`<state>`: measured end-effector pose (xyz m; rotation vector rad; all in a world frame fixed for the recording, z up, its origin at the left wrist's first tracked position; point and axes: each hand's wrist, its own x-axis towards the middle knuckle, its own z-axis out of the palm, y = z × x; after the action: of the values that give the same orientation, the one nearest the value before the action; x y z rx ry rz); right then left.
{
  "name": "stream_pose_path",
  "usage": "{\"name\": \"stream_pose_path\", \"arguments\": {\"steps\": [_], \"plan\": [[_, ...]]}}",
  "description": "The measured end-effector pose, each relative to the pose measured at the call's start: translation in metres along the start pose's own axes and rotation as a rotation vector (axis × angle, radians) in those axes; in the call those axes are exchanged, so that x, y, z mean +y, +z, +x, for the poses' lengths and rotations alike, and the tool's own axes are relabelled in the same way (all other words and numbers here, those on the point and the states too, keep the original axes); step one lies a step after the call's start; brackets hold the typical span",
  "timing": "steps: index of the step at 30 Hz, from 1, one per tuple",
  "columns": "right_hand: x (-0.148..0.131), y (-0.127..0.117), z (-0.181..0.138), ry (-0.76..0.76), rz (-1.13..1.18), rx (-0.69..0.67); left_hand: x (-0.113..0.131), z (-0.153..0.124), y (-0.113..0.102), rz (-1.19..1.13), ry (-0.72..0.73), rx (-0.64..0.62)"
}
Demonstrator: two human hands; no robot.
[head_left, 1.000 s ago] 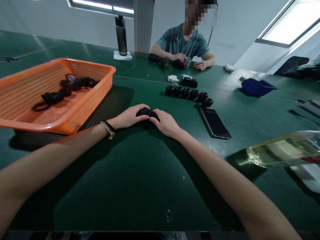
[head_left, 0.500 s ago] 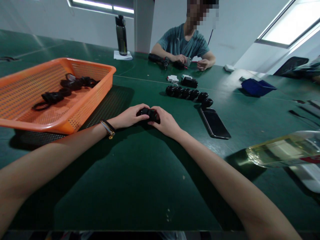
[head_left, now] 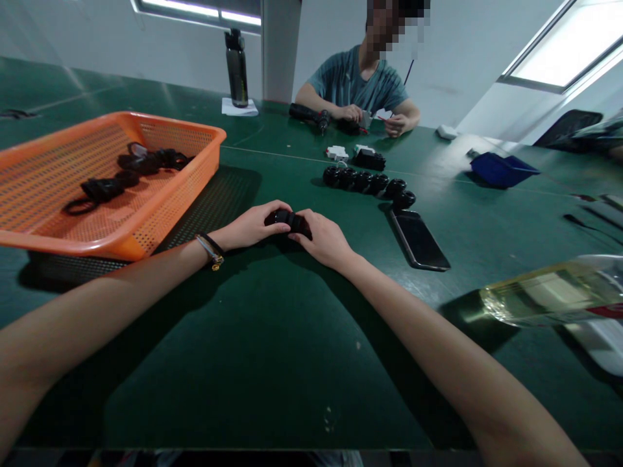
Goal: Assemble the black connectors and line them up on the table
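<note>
Just above the tabletop or on it, both my hands hold a short black part with a ridged, rounded outline; its exact kind I cannot make out. My left hand closes on its left end, thumb along the near side. Curled round the right end is my right hand, its fingers partly covering the part. Beyond my hands lies a row of several black round pieces, touching or almost touching. A phone rests face up at the near end of that row.
To the left stands an orange perforated basket with black coiled parts inside. A lying bottle of yellowish liquid is at right. Across the green table sits a co-worker near a power drill. A blue scoop-like tray lies farther right.
My hands stay in place round the black part, with only a slight shift of the right fingers. The co-worker's hands have moved slightly.
</note>
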<state>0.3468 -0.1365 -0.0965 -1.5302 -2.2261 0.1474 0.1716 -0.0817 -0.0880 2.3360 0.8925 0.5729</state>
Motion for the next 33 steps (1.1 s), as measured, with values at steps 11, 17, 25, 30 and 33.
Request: {"name": "stream_pose_path", "arguments": {"steps": [11, 17, 25, 30, 33], "plan": [[-0.0018, -0.0027, -0.0006, -0.002, -0.096, -0.038, 0.0032, -0.0014, -0.0014, -0.029, 0.007, -0.001], [-0.0014, -0.0033, -0.0003, 0.0, -0.096, -0.062, 0.0036, -0.0021, -0.0017, -0.03, 0.015, 0.001], [-0.0021, -0.0033, 0.0, 0.02, -0.059, -0.089, 0.0064, -0.0038, -0.0019, 0.001, 0.031, 0.011], [-0.0018, -0.0052, 0.0006, 0.026, -0.004, -0.104, 0.0043, -0.0047, 0.0004, 0.042, 0.059, 0.032], [-0.0008, -0.0057, 0.0012, 0.015, 0.027, -0.104, 0.0042, -0.0058, 0.0011, 0.062, 0.078, 0.04]]}}
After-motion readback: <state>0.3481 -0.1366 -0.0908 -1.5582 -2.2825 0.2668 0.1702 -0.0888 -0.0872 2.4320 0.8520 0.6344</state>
